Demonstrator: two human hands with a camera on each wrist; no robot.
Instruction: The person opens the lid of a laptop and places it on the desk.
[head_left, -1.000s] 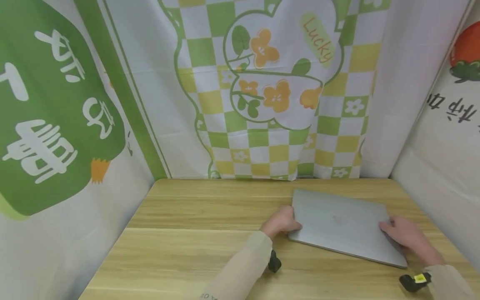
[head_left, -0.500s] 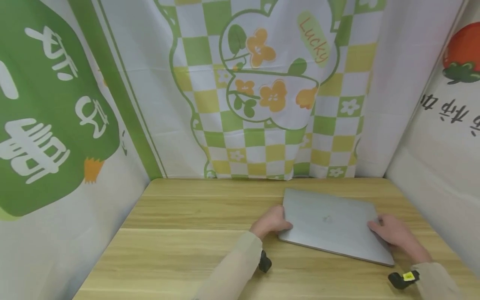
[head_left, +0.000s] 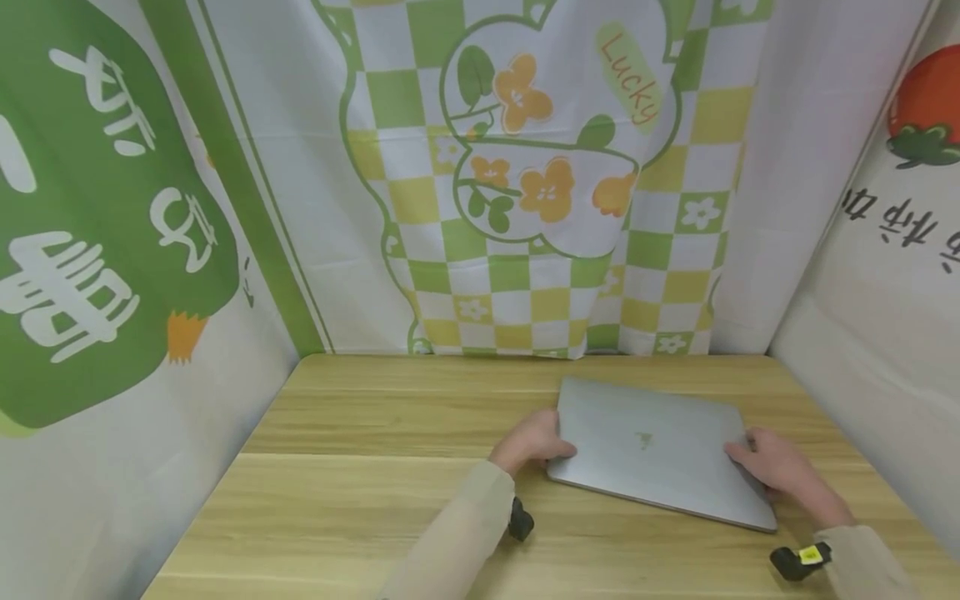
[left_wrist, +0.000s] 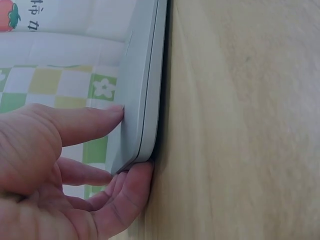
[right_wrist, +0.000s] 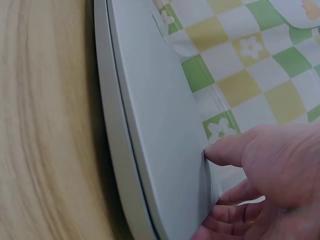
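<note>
A closed silver laptop with a shiny logo on its lid lies low over the right half of the wooden table, turned at a slant. My left hand grips its left edge; in the left wrist view the thumb is on the lid and the other fingers curl at the side and underneath. On the opposite edge, my right hand holds on, thumb on the lid and fingers bent round the side. A thin dark seam runs between lid and base in both wrist views.
The light wooden table reaches back to a checked green and yellow curtain. White printed cloth hangs on the right side, and a green and white one on the left. Black wrist cameras sit below the sleeves.
The laptop and both hands have shifted leftward in the head view, which itself turned slightly early on. Both hands keep their grip on the edges.
</note>
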